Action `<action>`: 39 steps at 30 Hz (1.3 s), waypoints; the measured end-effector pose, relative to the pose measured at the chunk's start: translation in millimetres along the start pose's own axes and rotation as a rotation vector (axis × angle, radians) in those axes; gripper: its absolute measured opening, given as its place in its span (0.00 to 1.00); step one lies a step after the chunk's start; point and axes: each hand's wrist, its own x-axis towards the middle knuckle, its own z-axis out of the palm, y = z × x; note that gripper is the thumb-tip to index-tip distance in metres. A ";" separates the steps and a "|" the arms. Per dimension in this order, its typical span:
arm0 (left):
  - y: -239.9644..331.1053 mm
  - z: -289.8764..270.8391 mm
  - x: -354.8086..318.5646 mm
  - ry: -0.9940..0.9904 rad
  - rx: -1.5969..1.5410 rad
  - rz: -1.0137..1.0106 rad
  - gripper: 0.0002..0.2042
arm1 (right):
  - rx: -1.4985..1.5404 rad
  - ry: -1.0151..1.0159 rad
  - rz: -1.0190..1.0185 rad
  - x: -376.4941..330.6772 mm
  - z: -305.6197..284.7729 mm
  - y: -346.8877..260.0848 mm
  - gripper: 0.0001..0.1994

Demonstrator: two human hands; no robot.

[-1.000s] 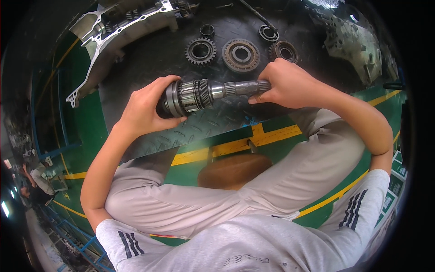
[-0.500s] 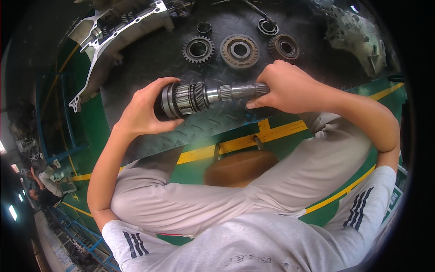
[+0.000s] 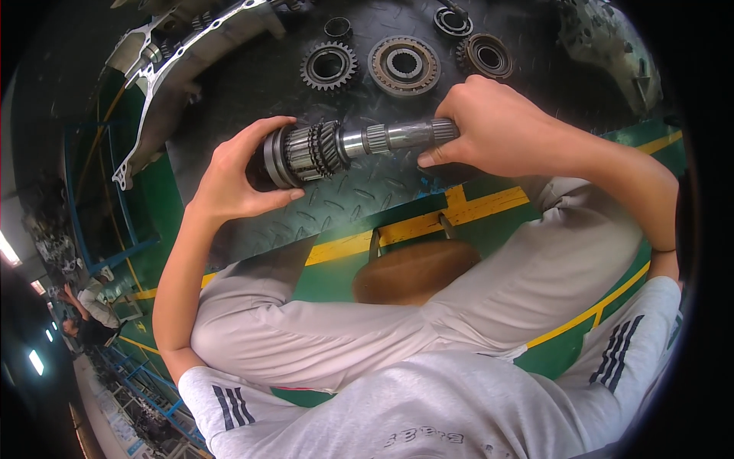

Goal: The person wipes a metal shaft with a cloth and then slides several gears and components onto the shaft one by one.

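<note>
one gear shaft [image 3: 355,143] is gripped by left hand [image 3: 229,174] and right hand [image 3: 489,126], near a metal casing [image 3: 210,53] containing gears [image 3: 202,21].

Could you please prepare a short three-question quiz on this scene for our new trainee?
1. True or false: the left hand and the right hand hold the same gear shaft.

2. Which part of it does the right hand grip?
A. The thick, geared end
B. The thin, splined end
C. The middle

3. Fill in the side as seen in the picture: the silver loose gear lies to the ____ of the large flat ring gear.

Key: 1. True. 2. B. 3. Left.
</note>
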 end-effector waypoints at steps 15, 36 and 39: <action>83.1 -70.8 6.3 -0.008 0.371 -0.056 0.39 | 0.322 0.058 -0.109 9.6 -0.8 -5.7 0.15; 213.5 -114.2 60.3 -0.321 0.829 -0.128 0.47 | 0.612 0.090 -0.306 -15.2 13.1 14.8 0.14; 206.7 -113.8 61.4 -0.303 0.810 -0.101 0.46 | 0.622 0.093 -0.282 -18.8 12.0 15.9 0.14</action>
